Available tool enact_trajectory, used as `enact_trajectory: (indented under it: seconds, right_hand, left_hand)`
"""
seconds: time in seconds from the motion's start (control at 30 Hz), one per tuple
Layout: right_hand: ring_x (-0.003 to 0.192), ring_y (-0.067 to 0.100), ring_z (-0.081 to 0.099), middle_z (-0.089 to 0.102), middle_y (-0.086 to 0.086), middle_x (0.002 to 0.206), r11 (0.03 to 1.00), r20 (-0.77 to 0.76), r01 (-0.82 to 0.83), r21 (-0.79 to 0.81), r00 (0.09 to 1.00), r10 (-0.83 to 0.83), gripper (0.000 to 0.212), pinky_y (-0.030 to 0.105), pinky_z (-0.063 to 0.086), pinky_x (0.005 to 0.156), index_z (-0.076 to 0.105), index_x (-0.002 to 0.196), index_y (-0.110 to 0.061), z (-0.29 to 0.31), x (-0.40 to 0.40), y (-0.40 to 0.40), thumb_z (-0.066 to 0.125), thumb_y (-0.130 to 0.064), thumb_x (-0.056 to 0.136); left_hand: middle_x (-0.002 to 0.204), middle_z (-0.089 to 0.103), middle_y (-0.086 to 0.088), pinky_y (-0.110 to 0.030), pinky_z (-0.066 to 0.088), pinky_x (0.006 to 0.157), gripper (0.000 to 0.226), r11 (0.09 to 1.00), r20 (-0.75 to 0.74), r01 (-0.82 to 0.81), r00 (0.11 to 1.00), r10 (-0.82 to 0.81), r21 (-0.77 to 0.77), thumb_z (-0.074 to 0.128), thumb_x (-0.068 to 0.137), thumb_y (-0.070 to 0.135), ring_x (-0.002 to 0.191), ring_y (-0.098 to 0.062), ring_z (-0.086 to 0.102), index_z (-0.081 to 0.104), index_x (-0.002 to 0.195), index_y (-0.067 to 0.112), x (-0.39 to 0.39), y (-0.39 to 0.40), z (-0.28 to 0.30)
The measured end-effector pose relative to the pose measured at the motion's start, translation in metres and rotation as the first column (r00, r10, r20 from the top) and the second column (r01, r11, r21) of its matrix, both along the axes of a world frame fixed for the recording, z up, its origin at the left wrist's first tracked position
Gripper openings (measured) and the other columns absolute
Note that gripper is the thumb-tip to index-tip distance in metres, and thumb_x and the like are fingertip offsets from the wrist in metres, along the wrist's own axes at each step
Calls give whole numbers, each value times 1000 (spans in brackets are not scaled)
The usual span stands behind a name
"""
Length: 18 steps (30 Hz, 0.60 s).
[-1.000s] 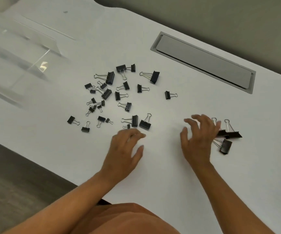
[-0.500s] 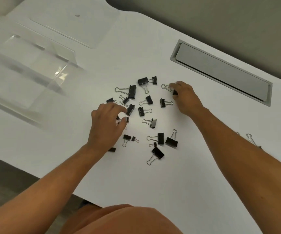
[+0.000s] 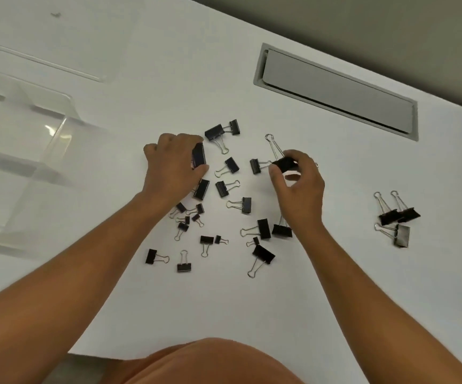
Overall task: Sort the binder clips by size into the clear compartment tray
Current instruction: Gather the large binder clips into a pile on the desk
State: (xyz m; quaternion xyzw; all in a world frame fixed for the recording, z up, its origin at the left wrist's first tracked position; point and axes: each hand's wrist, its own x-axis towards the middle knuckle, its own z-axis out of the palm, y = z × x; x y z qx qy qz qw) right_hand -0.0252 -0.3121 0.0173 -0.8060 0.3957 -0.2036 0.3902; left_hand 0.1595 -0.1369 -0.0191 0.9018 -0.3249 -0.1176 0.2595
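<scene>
Mid-bench, both hands had moved into the pile: right hand [image 3: 297, 181] pinched a large clip [image 3: 284, 163], left hand [image 3: 173, 167] gripped another clip [image 3: 198, 158]. Tray [image 3: 57, 134] w/o clips so far.

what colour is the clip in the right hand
Black body with silver wire handles, clearest in the head view: clip in the right hand.

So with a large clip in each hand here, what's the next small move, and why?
Probably carry both to one compartment of the clear tray at the left. The left hand grips a large clip, the right hand pinches another large clip, and nothing I can see lies in the tray yet.
</scene>
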Motion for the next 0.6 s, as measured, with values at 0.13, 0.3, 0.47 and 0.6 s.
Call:
enact_trajectory:
  seconds: [0.13, 0.3, 0.47, 0.6]
  right_hand:
    - [100, 9, 68, 72, -11, 107, 969, 132, 130, 213, 978, -160, 20, 22, 57, 82, 68, 119, -23, 5, -23, 35, 71, -26, 99]
    - [85, 16, 68, 72, 0, 109, 893, 216, 184, 410, 932, -291, 25, 40, 57, 73, 66, 114, -19, 3, -50, 61, 49, -35, 104]
    - [102, 10, 67, 70, -10, 113, 938, 188, 215, 270, 944, -271, 18, 24, 54, 85, 66, 119, -25, 1, -98, 63, 54, -31, 107]
    - [107, 8, 64, 69, -11, 115, 934, 178, 303, 188, 925, -336, 17, 17, 48, 81, 66, 118, -28, -1, -150, 40, 57, -32, 103]
  left_hand:
    - [126, 62, 8, -37, 29, 102, 51, 976, -7, -40, 999, 39, -214, 78, 87, 42, 118, -18, 56, 60, 132, 28, -8, -1, 15]
    - [120, 62, 9, -23, 47, 89, 48, 902, -117, 41, 988, -101, -430, 80, 89, 40, 97, -8, 61, 62, 131, 25, -65, -13, 53]
    - [115, 59, 12, -12, 46, 78, 47, 893, -196, 209, 932, -306, -399, 79, 89, 44, 91, -6, 62, 63, 130, 27, -145, -26, 54]
    - [116, 57, 17, -8, 44, 78, 46, 879, -227, 321, 882, -413, -352, 76, 90, 48, 95, 1, 60, 61, 130, 32, -195, -38, 47]
